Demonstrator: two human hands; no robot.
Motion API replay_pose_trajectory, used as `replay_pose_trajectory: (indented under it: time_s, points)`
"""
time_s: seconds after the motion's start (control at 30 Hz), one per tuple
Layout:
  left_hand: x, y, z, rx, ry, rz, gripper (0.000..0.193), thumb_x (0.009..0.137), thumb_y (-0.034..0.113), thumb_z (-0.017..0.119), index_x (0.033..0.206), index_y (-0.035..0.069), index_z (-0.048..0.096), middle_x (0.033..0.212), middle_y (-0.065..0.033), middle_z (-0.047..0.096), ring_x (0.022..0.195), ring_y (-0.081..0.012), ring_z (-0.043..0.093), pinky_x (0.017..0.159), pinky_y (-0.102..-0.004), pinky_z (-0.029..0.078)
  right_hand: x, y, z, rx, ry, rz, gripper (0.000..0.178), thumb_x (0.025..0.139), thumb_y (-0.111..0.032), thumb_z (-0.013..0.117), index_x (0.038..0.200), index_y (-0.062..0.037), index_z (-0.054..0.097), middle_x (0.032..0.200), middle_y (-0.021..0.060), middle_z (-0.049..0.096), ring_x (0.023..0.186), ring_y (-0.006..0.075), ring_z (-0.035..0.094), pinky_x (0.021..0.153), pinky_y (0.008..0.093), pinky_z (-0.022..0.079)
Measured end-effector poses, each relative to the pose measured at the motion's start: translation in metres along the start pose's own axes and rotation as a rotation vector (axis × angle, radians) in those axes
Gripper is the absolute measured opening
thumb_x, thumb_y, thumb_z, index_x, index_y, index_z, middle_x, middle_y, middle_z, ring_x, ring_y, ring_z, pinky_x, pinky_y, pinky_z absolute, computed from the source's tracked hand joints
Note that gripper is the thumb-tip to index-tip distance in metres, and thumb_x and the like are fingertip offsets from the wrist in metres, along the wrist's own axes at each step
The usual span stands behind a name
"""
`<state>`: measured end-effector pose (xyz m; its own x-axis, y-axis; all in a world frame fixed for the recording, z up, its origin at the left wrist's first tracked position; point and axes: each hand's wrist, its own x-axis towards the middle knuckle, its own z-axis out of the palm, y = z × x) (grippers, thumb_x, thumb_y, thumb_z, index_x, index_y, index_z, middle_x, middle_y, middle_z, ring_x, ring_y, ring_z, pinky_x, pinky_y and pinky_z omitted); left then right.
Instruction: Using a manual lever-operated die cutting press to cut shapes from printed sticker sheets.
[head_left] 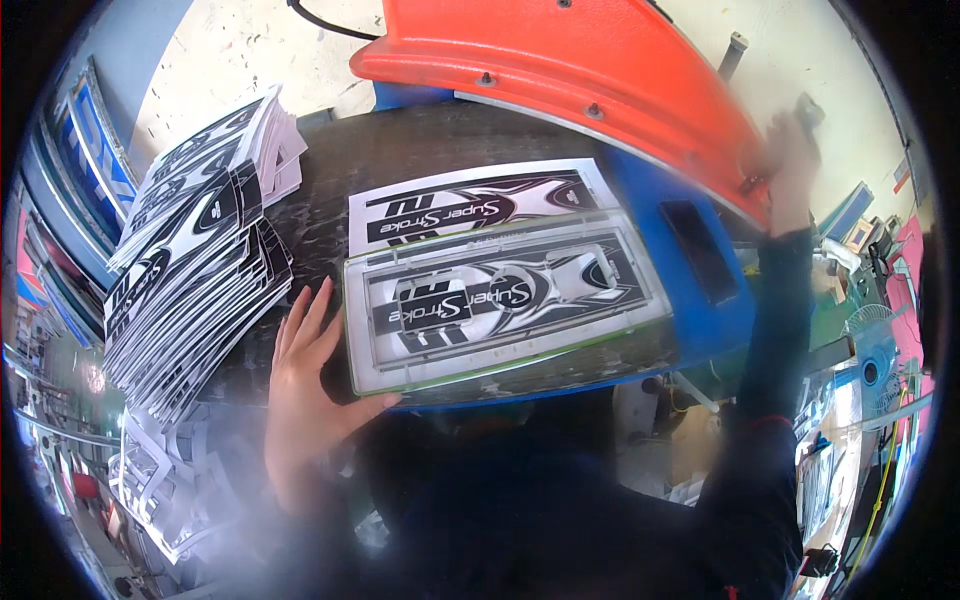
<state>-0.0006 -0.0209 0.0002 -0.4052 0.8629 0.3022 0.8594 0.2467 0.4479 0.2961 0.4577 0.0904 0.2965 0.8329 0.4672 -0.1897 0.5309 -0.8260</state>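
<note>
On the dark work surface lies a printed black-and-white sheet [370,205]. A flat rectangular cutting die [480,370], see-through with raised outlines, covers its near part. My left hand [315,375] is open at the die's left edge, fingers spread, with the thumb at the near left corner. Up at the right, my right hand [788,165] is blurred at the end of the red press arm [590,70]. Its fingers appear wrapped round a grey handle [810,108], whose top shows above them.
A tall fanned stack of printed sheets [200,270] stands left of the die. More printed pieces [165,490] lie lower left. A second upright handle [735,52] rises behind the press arm. A blue panel with a dark rectangular object [697,250] adjoins the surface's right end.
</note>
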Motion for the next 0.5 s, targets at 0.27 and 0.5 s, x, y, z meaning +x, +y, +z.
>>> replay_pose_trajectory:
  time_s: [0.27,0.5]
  points:
    - [0.000,0.001,-0.002,0.015,-0.045,-0.058,0.093,0.050,0.029,0.087,0.134,0.009,0.052,0.148,-0.0154,0.037,0.140,-0.0354,0.027,0.110,-0.0587,0.017,-0.206,-0.048,-0.009,-0.552,-0.972,-0.572,0.042,0.072,-0.025,0.077,0.104,-0.0026,0.064,0.109,0.0126,0.064,0.107,0.0266,0.060,0.101,0.0408,0.039]
    - [0.000,0.007,-0.006,-0.110,0.002,-0.055,0.092,0.052,0.027,0.087,0.134,0.004,0.051,0.147,-0.0175,0.037,0.141,-0.0363,0.025,0.109,-0.0595,0.019,-0.234,-0.044,-0.006,-0.503,-1.366,-0.657,0.057,0.058,-0.038,0.087,0.098,-0.0043,0.065,0.102,0.0099,0.065,0.099,0.0293,0.062,0.101,0.0461,0.040]
